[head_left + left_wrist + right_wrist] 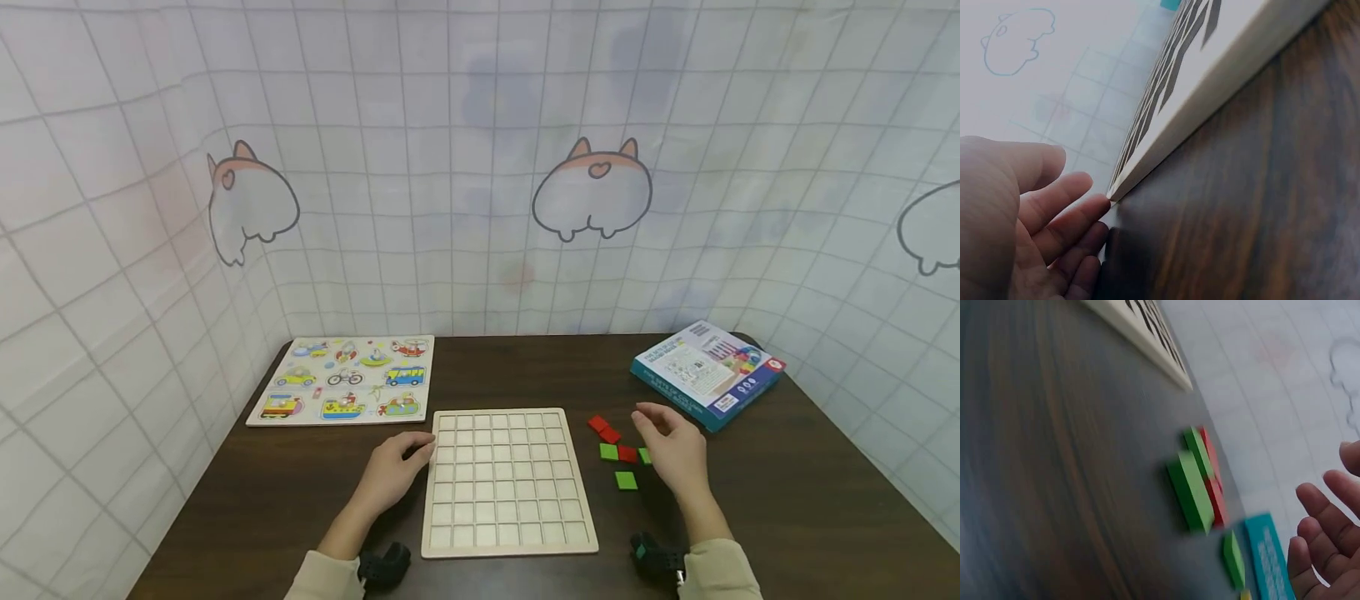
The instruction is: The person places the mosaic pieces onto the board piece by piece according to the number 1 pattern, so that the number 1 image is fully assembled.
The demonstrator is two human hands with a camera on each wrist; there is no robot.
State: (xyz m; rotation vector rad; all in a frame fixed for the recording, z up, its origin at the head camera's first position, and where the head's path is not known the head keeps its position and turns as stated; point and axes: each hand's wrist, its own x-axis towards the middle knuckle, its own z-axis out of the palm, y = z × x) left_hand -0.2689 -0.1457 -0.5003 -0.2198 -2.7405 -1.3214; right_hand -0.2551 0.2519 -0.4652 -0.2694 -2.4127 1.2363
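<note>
A pale wooden grid board (510, 551) lies flat at the middle of the table. My left hand (393, 471) is beside its left edge, fingers loosely bent, fingertips right at the board's rim (1166, 140) in the left wrist view. Small red tiles (598, 424) and green tiles (626, 481) lie scattered to the right of the board. Over the right side of this group hovers my right hand (675, 446), its relaxed fingers partly covering a green tile (644, 456). Nothing shows between those fingers in the right wrist view. A sliver of yellow (1245, 595) appears below the green tiles there.
A picture puzzle board (318, 392) with vehicle shapes lies at the back left of the dark table (525, 367). At the back right rests a teal and white box (705, 375). A grid-patterned curtain (465, 250) stands behind the table.
</note>
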